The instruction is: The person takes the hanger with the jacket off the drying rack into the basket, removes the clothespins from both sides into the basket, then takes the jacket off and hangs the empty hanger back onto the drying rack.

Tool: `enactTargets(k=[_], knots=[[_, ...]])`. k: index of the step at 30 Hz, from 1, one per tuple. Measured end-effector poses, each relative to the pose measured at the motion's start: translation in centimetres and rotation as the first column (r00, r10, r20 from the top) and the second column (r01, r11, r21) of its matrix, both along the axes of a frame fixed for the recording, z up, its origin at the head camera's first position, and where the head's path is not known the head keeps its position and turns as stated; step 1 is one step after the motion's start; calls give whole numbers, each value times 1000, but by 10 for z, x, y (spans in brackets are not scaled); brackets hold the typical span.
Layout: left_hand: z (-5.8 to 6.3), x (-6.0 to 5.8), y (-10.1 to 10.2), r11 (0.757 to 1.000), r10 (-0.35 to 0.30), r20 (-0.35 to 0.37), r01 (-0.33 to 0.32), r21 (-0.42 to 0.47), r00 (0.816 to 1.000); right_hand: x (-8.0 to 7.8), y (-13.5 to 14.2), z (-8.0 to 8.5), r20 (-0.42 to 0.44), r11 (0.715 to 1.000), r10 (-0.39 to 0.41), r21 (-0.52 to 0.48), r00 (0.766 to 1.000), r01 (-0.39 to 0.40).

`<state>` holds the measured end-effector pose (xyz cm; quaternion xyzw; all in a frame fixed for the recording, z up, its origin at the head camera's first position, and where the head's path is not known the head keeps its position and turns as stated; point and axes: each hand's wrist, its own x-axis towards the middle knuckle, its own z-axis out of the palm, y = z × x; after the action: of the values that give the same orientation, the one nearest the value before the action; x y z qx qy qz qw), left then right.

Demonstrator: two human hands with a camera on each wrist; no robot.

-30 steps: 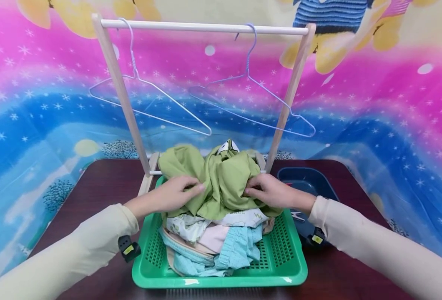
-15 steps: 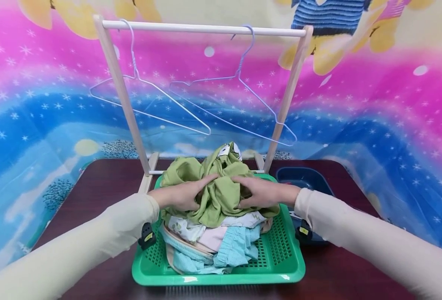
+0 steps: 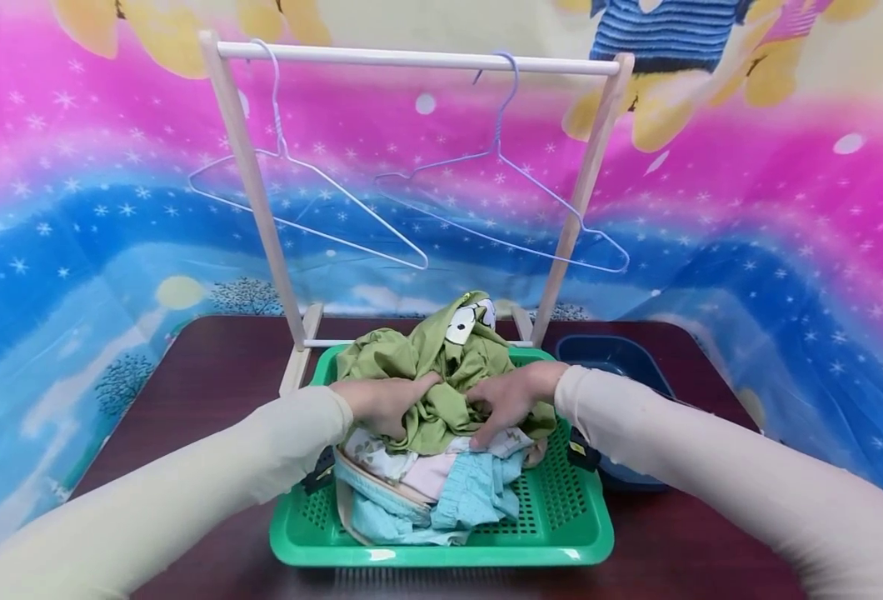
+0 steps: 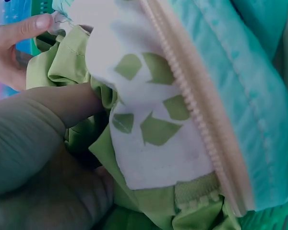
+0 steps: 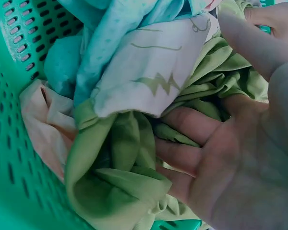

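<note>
A crumpled green garment with a white cartoon patch lies on top of the clothes in the green basket. My left hand presses into its left side, thumb and fingers spread apart; the thumb sinks into a fold in the left wrist view. On the other side my right hand reaches in with fairly straight fingers, their tips covered by cloth. Under the green garment show white printed fabric, light blue clothing and a beige zipper.
Behind the basket stands a wooden rack with a white wire hanger and a lilac wire hanger. A dark blue bin sits to the right on the dark red table.
Both hands stopped pinching the green garment and moved inward and down into it. The cloth sank lower and bunched together, showing more of the white patch. The lilac hanger swung left, then back.
</note>
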<state>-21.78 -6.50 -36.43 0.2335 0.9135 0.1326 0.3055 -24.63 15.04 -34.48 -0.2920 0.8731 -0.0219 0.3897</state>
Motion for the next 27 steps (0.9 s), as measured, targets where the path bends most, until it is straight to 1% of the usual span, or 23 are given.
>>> enactTargets(k=[3,6,12,15,17,19,23,24,27], knots=[[-4,-4,6,999,16,32,-15,-29,999,-3,-2,-3,5,999,17,34,1000,-17],[-8,-8,10,998,30,41,-28,-61,999,-5,-4,-5,6,998,22,61,1000,-22],[-12,-13,17,994,14,15,-13,-110,1000,-9,-6,-3,9,997,27,77,1000,-28],[-13,-14,19,991,-2,-16,0,-133,1000,-11,-8,-2,-1,995,35,91,999,-35],[-14,-14,21,989,5,-19,-8,-145,1000,-12,-10,-3,-5,995,44,94,999,-44],[-16,-13,23,987,33,-4,-33,-159,999,-10,-12,-5,-13,993,54,103,998,-52],[-19,-9,30,970,76,-3,-74,-230,997,-5,-16,-9,-30,994,57,99,998,-54],[-20,-8,32,964,81,-14,-82,-254,997,-4,-16,-9,-35,994,54,100,998,-50],[-21,-4,37,942,62,-76,-83,-326,995,-1,-16,-10,-46,993,41,109,998,-36]])
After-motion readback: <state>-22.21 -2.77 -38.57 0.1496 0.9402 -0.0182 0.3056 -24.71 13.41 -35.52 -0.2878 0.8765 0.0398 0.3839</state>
